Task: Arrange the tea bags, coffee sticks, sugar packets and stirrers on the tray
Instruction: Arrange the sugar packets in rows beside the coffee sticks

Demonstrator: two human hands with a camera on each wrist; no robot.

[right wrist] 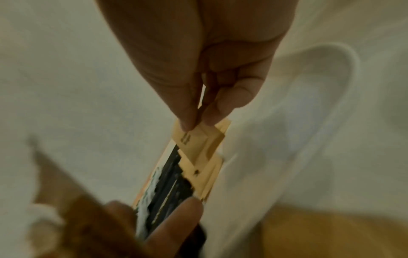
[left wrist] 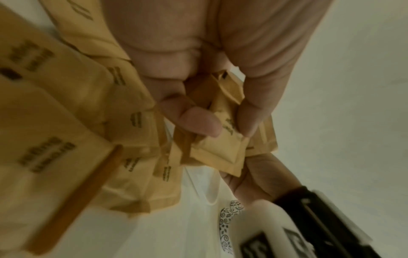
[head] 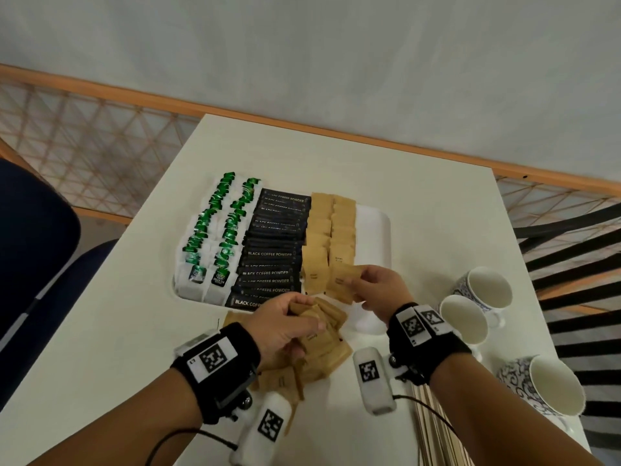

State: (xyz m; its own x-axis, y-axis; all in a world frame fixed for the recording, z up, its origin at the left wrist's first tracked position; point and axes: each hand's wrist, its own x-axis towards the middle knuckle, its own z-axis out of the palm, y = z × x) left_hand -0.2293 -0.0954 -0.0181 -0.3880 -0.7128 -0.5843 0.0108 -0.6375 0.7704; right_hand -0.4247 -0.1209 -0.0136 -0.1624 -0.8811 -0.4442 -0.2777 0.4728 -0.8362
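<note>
A white tray (head: 374,230) holds green tea bags (head: 218,230) at its left, black coffee sticks (head: 272,253) in the middle and two rows of brown sugar packets (head: 331,230) to the right. My right hand (head: 376,290) pinches one brown sugar packet (head: 346,279) (right wrist: 198,137) over the near end of those rows. My left hand (head: 285,326) grips a small bunch of sugar packets (head: 322,314) (left wrist: 220,139) just in front of the tray. A loose heap of sugar packets (head: 302,368) lies under my left wrist. Wooden stirrers (head: 433,428) lie on the table by my right forearm.
Three white patterned cups (head: 484,290) (head: 465,319) (head: 544,385) stand on the table to the right. The right strip of the tray is bare. A dark blue chair (head: 37,250) stands to the left, a striped chair (head: 578,264) to the right.
</note>
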